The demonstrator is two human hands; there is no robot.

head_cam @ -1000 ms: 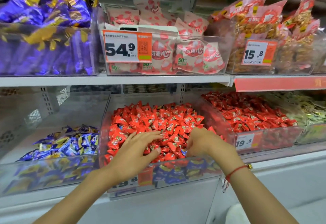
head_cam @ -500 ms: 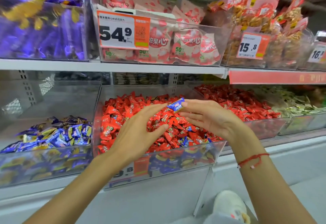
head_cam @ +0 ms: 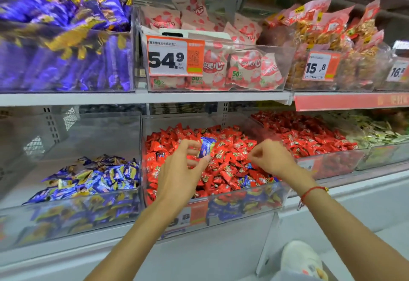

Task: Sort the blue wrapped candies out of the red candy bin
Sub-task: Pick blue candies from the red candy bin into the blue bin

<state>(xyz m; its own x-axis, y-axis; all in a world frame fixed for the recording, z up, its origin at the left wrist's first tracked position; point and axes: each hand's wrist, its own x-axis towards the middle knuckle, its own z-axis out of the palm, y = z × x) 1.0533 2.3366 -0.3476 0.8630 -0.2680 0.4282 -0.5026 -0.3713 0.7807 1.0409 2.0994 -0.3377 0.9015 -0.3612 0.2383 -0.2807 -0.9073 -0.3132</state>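
Blue candy (head_cam: 207, 148) pinched in her left hand (head_cam: 181, 170) above the red bin (head_cam: 243, 210); right hand (head_cam: 271, 156) curled, holding nothing. More blues remain near the front wall.

Left hand (head_cam: 180, 171) pinches blue candy (head_cam: 206, 147) above red candy bin (head_cam: 243, 208).

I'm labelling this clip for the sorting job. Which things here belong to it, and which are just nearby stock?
Part of the job:
left hand, pinching a blue candy
right hand, over the red candy bin
blue candy bin

Just nearby:
pink snack bags
purple bags
second red bin
price tag
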